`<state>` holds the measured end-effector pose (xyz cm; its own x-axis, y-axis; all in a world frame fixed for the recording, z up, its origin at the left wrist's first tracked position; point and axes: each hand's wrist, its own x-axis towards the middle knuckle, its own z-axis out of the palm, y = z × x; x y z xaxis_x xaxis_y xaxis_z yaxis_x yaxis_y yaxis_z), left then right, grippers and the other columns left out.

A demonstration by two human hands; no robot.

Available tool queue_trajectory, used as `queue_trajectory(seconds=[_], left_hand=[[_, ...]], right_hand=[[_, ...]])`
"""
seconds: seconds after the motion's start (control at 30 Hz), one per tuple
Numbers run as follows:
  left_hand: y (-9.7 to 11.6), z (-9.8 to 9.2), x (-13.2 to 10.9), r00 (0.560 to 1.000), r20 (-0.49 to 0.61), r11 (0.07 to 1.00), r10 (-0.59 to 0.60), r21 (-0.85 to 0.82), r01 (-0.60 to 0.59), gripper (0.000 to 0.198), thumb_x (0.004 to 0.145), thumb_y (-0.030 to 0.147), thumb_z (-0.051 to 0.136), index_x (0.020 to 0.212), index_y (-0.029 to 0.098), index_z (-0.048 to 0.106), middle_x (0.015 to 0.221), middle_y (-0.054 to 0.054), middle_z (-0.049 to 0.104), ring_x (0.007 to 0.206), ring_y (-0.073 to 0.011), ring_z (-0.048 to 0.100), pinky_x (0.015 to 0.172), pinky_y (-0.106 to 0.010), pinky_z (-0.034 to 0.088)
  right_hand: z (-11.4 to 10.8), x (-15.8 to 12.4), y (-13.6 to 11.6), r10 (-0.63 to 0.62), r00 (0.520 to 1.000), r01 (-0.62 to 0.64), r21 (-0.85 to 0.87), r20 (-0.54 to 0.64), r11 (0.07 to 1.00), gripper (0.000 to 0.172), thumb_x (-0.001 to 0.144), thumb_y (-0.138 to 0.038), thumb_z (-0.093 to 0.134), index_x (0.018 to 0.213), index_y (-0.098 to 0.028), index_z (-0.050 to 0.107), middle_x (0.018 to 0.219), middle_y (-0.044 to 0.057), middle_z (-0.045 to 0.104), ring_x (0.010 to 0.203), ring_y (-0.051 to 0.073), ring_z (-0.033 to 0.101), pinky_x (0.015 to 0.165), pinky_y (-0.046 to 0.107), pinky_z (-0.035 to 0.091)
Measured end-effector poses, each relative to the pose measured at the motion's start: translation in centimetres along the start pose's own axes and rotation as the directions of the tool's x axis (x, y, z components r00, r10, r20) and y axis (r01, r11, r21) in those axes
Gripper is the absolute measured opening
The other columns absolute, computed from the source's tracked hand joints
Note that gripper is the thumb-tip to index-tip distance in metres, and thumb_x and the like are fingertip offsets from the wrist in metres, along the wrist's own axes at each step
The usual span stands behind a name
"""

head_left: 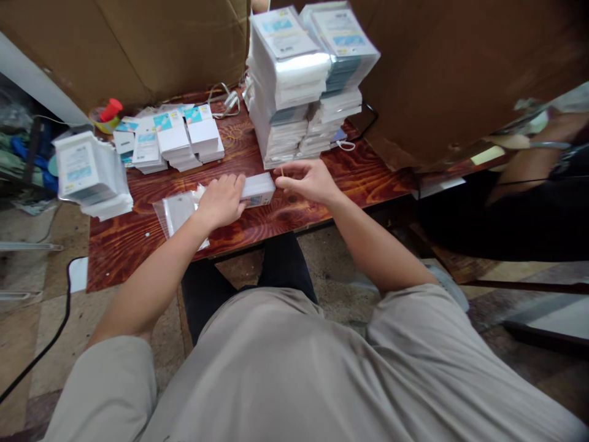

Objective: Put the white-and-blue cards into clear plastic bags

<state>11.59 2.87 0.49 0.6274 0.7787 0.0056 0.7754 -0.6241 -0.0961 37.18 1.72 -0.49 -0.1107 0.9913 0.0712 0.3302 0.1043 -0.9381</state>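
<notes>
My left hand point(221, 199) rests over the near end of a stack of cards in clear sleeves point(258, 188), its fingers curled round it and pressing it on the table. Under and beside this hand lie clear plastic bags point(177, 212). At the stack's right end, my right hand point(307, 182) is closed in a pinch, thumb against fingers. A thin tan strip point(282, 172), perhaps a rubber band, shows at its fingertips. The fingertips are close to the stack's end; whether they touch it I cannot tell.
Tall piles of sleeved cards point(289, 80) stand behind my hands. Several white card piles point(175, 138) sit back left, near a red and yellow tape roll point(109, 113). Another sleeved pile point(87, 172) stands at the table's left edge. Another person's arm point(529, 159) is at right.
</notes>
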Motion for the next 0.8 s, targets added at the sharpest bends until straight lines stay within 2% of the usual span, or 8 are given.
queue_trajectory(seconds=[0.07, 0.17, 0.27, 0.4, 0.47, 0.57, 0.67, 0.8], left_hand=[[-0.1, -0.1, 0.0, 1.0, 0.012, 1.0, 0.007, -0.006, -0.007, 0.051, 0.099, 0.039, 0.056, 0.14, 0.009, 0.049, 0.128, -0.021, 0.063, 0.119, -0.0358, 0.058, 0.093, -0.045, 0.044], [-0.1, -0.3, 0.0, 0.999, 0.038, 1.0, 0.014, -0.024, -0.013, 0.044, 0.098, 0.039, 0.058, 0.133, 0.012, 0.053, 0.126, -0.02, 0.063, 0.118, -0.0353, 0.058, 0.092, -0.044, 0.045], [-0.1, -0.3, 0.0, 0.999, 0.047, 1.0, 0.007, -0.028, -0.005, 0.045, 0.099, 0.042, 0.057, 0.134, 0.013, 0.054, 0.126, -0.02, 0.063, 0.116, -0.0354, 0.06, 0.091, -0.044, 0.045], [-0.2, 0.2, 0.1, 0.998, 0.061, 1.0, 0.019, -0.02, -0.018, 0.052, 0.101, 0.043, 0.053, 0.141, 0.01, 0.05, 0.123, -0.02, 0.065, 0.113, -0.0356, 0.063, 0.09, -0.045, 0.046], [-0.4, 0.5, 0.1, 0.998, 0.051, 0.999, 0.024, -0.028, -0.023, 0.054, 0.101, 0.043, 0.051, 0.141, 0.008, 0.05, 0.124, -0.021, 0.065, 0.114, -0.0356, 0.063, 0.089, -0.044, 0.047], [-0.7, 0.7, 0.0, 0.999, 0.019, 0.998, 0.043, -0.052, -0.042, 0.052, 0.102, 0.044, 0.05, 0.138, 0.007, 0.053, 0.124, -0.021, 0.065, 0.113, -0.0352, 0.064, 0.088, -0.043, 0.048], [-1.0, 0.7, -0.2, 0.998, -0.033, 0.996, 0.048, -0.071, -0.05, 0.053, 0.103, 0.046, 0.048, 0.138, 0.006, 0.053, 0.124, -0.022, 0.066, 0.115, -0.0352, 0.064, 0.088, -0.043, 0.049], [-1.0, 0.8, -0.8, 0.991, -0.128, 0.987, -0.033, -0.16, 0.013, 0.058, 0.102, 0.053, 0.048, 0.142, 0.01, 0.051, 0.13, -0.021, 0.066, 0.119, -0.0342, 0.064, 0.091, -0.041, 0.05]], right_hand=[[0.0, 0.8, -1.5, -0.109, 0.988, 0.141, -0.335, 0.114, 0.931, 0.07, 0.069, -0.066, 0.086, 0.12, -0.02, 0.073, 0.113, 0.009, 0.076, 0.094, 0.026, 0.071, 0.082, 0.037, 0.055], [0.6, 2.0, -3.8, -0.126, 0.942, 0.314, -0.681, 0.312, 0.661, 0.094, 0.067, -0.068, 0.087, 0.14, -0.016, 0.062, 0.139, 0.018, 0.064, 0.117, 0.037, 0.065, 0.097, 0.042, 0.048], [2.0, 2.9, -4.9, -0.054, 0.898, 0.41, -0.787, 0.436, 0.461, 0.093, 0.072, -0.071, 0.082, 0.143, -0.015, 0.056, 0.142, 0.021, 0.059, 0.121, 0.041, 0.062, 0.097, 0.042, 0.044], [3.5, 3.6, -4.5, -0.008, 0.864, 0.477, -0.814, 0.503, 0.332, 0.081, 0.075, -0.062, 0.083, 0.137, -0.016, 0.057, 0.133, 0.019, 0.063, 0.114, 0.04, 0.064, 0.093, 0.04, 0.043], [3.7, 3.8, -4.1, 0.002, 0.862, 0.482, -0.82, 0.507, 0.307, 0.075, 0.074, -0.055, 0.083, 0.134, -0.017, 0.058, 0.13, 0.018, 0.066, 0.108, 0.037, 0.066, 0.089, 0.039, 0.044], [3.3, 3.7, -3.8, 0.001, 0.88, 0.449, -0.833, 0.475, 0.322, 0.068, 0.075, -0.051, 0.081, 0.13, -0.018, 0.06, 0.125, 0.016, 0.069, 0.103, 0.035, 0.068, 0.084, 0.039, 0.045], [2.6, 3.2, -4.0, -0.007, 0.906, 0.396, -0.844, 0.422, 0.361, 0.066, 0.073, -0.052, 0.08, 0.127, -0.019, 0.061, 0.124, 0.014, 0.07, 0.103, 0.035, 0.068, 0.082, 0.038, 0.045], [1.7, 2.5, -4.7, -0.097, 0.931, 0.356, -0.815, 0.352, 0.458, 0.063, 0.075, -0.053, 0.079, 0.126, -0.021, 0.063, 0.121, 0.012, 0.073, 0.107, 0.034, 0.068, 0.083, 0.036, 0.043]])
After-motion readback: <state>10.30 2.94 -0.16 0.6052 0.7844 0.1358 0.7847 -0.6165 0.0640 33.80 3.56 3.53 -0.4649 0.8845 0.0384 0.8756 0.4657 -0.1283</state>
